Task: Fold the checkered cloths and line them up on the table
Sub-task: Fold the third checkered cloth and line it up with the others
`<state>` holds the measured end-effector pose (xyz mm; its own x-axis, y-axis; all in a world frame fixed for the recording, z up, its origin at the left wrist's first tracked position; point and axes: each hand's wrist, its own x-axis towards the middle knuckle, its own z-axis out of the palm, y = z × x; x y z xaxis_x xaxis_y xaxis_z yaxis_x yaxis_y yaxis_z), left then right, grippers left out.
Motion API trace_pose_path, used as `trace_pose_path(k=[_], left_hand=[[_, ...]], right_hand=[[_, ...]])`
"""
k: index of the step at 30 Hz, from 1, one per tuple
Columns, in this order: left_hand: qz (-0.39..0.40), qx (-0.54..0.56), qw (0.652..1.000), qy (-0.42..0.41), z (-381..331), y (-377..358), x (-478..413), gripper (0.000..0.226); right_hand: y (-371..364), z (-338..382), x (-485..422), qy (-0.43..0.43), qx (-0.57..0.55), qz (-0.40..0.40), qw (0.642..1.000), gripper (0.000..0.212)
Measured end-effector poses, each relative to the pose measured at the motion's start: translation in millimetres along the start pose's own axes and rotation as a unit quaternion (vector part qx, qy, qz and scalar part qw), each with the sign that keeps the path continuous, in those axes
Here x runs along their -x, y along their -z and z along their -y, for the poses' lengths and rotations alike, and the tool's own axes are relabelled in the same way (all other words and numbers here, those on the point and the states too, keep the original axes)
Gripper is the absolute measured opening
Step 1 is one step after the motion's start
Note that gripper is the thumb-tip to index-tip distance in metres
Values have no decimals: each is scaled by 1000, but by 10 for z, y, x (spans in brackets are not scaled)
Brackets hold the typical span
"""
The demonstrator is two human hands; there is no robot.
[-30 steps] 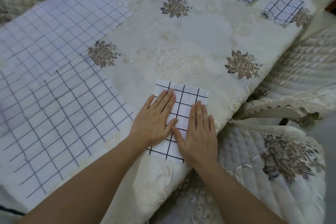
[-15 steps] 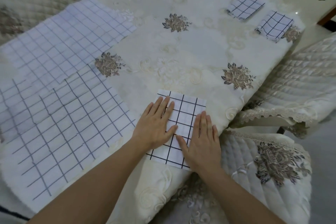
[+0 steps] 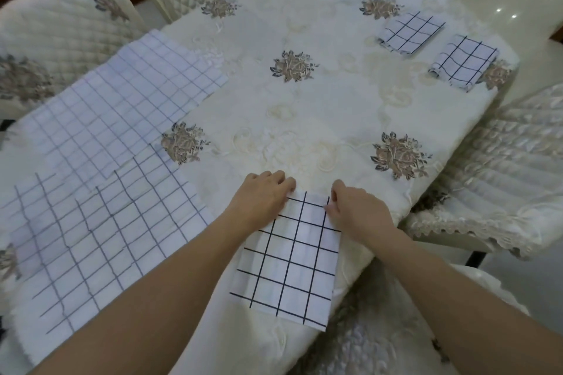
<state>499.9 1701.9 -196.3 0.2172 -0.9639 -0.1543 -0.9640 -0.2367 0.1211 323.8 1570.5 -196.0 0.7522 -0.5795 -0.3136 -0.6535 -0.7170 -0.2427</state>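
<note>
In the head view, the folded white black-checked cloth (image 3: pixel 292 259) lies at the near right part of the table (image 3: pixel 320 100), which is draped in cream embroidered fabric. The cloth's long axis runs near to far and leans a little, and its near end sits out by the table's rim.

Both of my hands are at its far short edge. The left hand (image 3: pixel 262 195) is curled over the far left corner. The right hand (image 3: pixel 356 210) pinches the far right corner between thumb and fingertips. Neither hand is spread flat, and both are closed narrowly on fabric. The forearms come in from the near side and converge, with the cloth lying toward me from the knuckles.

I judge that the next move depends on that layout. The far edge can be drawn back along the long axis to halve the oblong, with both hands equally placed to do it.

Two small folded black-checked cloth squares (image 3: pixel 411 32) (image 3: pixel 464 62) sit side by side at the far right, well apart from the hands. The right hand is the nearer one to them.

Two large unfolded pale checked cloths (image 3: pixel 128 100) (image 3: pixel 100 237) lie overlapping on the left.
</note>
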Motion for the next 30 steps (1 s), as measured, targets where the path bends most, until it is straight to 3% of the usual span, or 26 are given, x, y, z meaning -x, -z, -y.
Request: trace_pose_path(k=[5,10,14,17,21,24,27,30], left_hand=[[1,35,999,-36,99,-8,-103,36],[27,66,996,-51,204,52,-249,25],[95,87,990,-56,192,159,-359,15],[130,97,985,-56,212,197,-464,4],[39,111,993,-31,282,243,-704,10],[-39,111,993,-16,286,301,-841,12],[-74,81,994,-14,281,339,-858,12],[-164,11,986,6,230,395,-729,27]], right_hand=[[75,-111,-221,6,-69,66,995,39],[130,-138,-417,40,-109,99,988,27],[188,-118,-494,84,-96,122,984,23],[254,-159,-544,69,-135,112,982,21],[413,-212,-723,47,-177,50,982,19],[566,-228,-860,58,-147,35,987,18],[633,-226,-907,66,-131,8,989,12],[616,-188,-887,51,-150,2,987,7]])
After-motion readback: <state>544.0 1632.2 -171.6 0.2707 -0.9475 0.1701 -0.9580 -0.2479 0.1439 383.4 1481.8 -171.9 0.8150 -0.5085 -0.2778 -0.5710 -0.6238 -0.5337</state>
